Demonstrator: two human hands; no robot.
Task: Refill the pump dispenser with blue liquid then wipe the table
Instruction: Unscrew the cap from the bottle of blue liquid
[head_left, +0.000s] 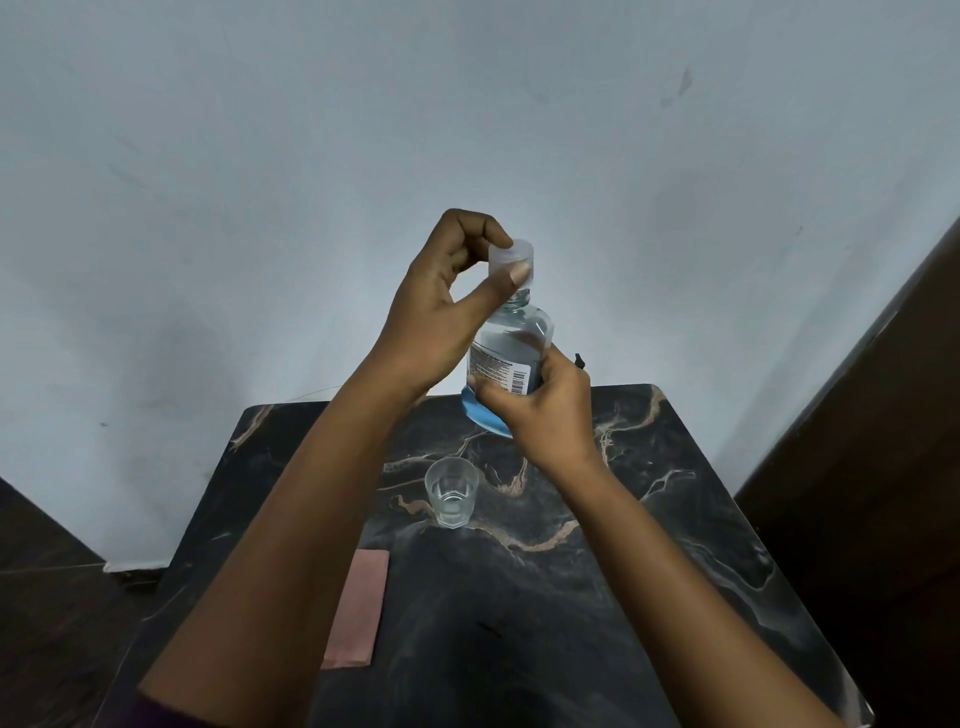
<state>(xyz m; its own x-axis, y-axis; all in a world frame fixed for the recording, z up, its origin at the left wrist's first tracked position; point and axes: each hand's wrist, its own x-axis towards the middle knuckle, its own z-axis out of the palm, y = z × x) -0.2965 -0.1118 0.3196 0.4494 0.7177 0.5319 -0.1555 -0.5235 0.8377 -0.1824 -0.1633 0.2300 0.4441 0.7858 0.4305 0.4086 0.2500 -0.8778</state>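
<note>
I observed both hands raised above the far edge of the table (675, 545), a dark slab with a polished, marble-like surface crossed by tan and pale veins.

The right hand (540, 415) was closed around the lower body of a clear plastic bottle (511, 340), fingers wrapped over its printed white label with a barcode. The bottle was held tilted, its neck leaning away from me. Blue liquid (480, 413) lay in the bottom portion only; the upper body was transparent and rounded at the shoulder.

The left hand (441, 312) was partly closed, thumb and fingertips pinching a translucent cylindrical cap (511, 260) at the bottle's neck. I could not tell whether the cap was still seated on the thread or already lifted free.

A small clear cup (451, 491) with faceted walls stood upright near the table's centre, well apart from the bottle. A flat pink rectangular cloth (358, 608) lay on the table nearer to me, partly hidden by the left forearm. A small black part (579, 360) showed just behind the right hand; its nature was unclear.
</note>
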